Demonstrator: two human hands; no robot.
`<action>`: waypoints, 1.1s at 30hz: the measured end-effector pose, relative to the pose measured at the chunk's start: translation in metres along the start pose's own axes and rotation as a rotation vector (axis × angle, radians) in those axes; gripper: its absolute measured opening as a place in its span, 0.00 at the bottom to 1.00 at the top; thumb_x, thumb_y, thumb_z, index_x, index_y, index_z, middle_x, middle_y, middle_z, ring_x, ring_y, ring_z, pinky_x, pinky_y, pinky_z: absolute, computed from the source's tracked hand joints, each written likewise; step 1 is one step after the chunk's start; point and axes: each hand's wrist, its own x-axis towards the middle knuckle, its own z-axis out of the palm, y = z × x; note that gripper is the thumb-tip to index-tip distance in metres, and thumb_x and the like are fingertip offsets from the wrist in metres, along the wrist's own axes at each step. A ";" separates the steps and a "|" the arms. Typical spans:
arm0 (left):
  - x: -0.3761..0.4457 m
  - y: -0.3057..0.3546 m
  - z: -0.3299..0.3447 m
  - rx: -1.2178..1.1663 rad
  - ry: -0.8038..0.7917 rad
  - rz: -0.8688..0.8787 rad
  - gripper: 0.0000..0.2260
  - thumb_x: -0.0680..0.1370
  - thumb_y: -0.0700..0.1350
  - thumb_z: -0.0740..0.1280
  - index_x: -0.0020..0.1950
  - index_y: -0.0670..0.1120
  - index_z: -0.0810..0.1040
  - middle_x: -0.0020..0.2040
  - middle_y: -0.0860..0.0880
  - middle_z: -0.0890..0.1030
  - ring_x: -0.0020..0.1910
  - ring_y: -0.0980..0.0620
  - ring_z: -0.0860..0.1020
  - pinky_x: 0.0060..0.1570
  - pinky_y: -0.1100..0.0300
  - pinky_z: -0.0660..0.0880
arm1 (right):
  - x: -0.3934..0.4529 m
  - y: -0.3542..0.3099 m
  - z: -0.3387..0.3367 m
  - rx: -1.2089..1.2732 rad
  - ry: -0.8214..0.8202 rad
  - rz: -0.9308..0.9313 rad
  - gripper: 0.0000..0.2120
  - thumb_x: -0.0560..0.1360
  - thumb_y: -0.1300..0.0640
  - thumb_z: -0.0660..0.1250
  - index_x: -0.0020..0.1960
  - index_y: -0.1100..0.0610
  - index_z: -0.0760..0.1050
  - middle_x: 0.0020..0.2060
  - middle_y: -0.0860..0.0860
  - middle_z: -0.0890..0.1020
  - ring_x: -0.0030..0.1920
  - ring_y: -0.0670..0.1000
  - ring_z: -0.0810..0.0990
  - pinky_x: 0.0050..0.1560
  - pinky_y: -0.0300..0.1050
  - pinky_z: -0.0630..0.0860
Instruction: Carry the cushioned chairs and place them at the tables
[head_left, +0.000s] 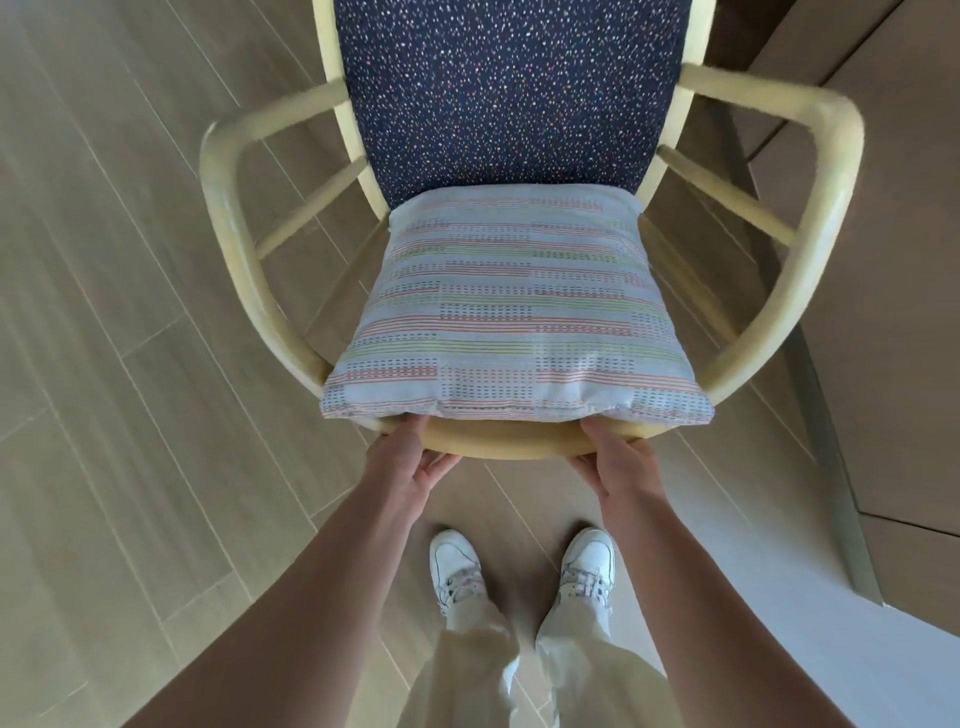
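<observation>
Both the left hand (410, 462) and right hand (615, 460) curl a grip around the near seat edge of the chair (498, 441); its cushion (514, 306) lies on the seat; the bench (893, 260) stands right, so placement looks unfinished

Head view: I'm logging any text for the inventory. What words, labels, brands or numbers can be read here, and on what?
None can be read.
The cushion carries only woven stripes and dashes, no letters.
The chair backrest shows coloured specks only.
The shoes have side stripes; any brand mark is too small to read.
</observation>
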 end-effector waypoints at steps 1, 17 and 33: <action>-0.003 0.005 0.002 0.007 0.010 0.012 0.15 0.78 0.44 0.74 0.64 0.47 0.79 0.57 0.46 0.85 0.54 0.46 0.84 0.51 0.46 0.83 | -0.002 -0.006 0.002 0.004 -0.005 -0.008 0.13 0.75 0.59 0.73 0.57 0.52 0.75 0.55 0.47 0.80 0.53 0.46 0.80 0.36 0.36 0.81; -0.021 0.061 0.049 0.020 0.118 0.169 0.13 0.76 0.49 0.75 0.57 0.50 0.77 0.49 0.47 0.85 0.36 0.51 0.86 0.31 0.57 0.81 | -0.011 -0.080 0.034 -0.033 -0.050 -0.191 0.09 0.69 0.56 0.77 0.46 0.47 0.81 0.39 0.40 0.86 0.43 0.43 0.85 0.35 0.39 0.81; -0.052 0.172 0.136 -0.057 0.094 0.215 0.10 0.72 0.44 0.70 0.53 0.50 0.79 0.53 0.47 0.83 0.50 0.48 0.83 0.31 0.57 0.78 | -0.033 -0.199 0.116 0.115 0.072 -0.289 0.04 0.66 0.58 0.73 0.38 0.51 0.79 0.25 0.39 0.81 0.38 0.48 0.82 0.44 0.50 0.84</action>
